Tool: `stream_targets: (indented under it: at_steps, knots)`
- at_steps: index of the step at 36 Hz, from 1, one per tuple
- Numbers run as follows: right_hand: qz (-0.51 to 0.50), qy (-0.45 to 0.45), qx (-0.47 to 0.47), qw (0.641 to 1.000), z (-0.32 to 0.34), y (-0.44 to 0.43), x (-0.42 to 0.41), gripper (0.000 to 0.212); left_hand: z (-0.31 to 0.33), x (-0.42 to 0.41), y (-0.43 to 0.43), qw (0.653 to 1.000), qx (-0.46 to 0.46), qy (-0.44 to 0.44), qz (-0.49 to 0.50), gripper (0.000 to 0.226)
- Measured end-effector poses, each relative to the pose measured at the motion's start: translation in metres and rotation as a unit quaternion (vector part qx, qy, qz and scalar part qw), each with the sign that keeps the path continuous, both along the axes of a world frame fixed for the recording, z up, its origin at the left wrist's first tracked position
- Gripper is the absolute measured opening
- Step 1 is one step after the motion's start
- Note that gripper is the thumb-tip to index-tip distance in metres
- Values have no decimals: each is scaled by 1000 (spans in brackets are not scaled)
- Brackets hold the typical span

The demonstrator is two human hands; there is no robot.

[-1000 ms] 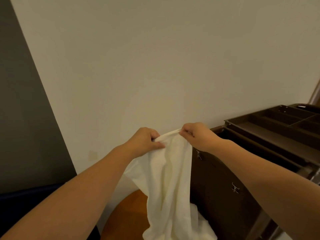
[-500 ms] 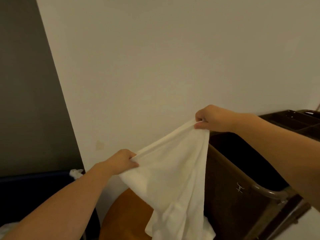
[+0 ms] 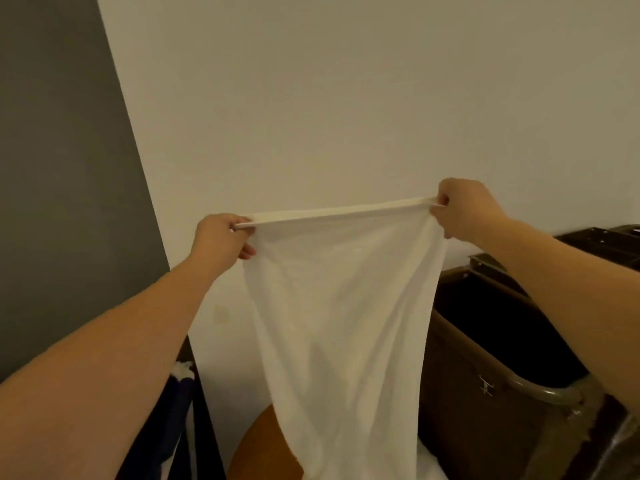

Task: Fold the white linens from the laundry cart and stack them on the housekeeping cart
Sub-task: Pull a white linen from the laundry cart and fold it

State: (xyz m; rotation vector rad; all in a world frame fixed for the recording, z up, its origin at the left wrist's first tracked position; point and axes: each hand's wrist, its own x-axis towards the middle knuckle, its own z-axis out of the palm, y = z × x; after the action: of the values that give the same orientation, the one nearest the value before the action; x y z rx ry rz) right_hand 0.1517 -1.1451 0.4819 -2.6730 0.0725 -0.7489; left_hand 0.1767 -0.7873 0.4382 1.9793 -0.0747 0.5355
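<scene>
Both hands have spread apart, pulling the linen (image 3: 339, 306) taut; left hand (image 3: 220, 237) and right hand (image 3: 464, 209) pinch its top corners.

The white linen (image 3: 339, 306) is thin, soft, matt cloth with a stitched hem. To its right, the brown cart (image 3: 485, 341) has dull, smooth sides, a small shiny metal clip (image 3: 486, 388) and a smooth metal tube rail (image 3: 547, 394). The far wall (image 3: 346, 98) is smooth and matt.
</scene>
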Motion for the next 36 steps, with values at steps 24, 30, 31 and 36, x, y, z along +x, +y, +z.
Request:
stream_targets:
  at_steps: [24, 30, 31, 36]
  knots:
    - [222, -176, 569, 772, 191, -92, -146, 11, 227, -224, -153, 943, -258, -209, 16, 9]
    - [300, -370, 521, 709, 332, -105, -215, 11, 384, -297, -173, 890, -207, -405, 3, 9]
    - [303, -400, 513, 697, 355, -107, -230, 13, 408, -309, -175, 880, -204, -428, 5, 10]
    - [276, -474, 478, 686, 429, -110, -280, 9, 489, -347, -185, 843, -182, -504, 47, 14]
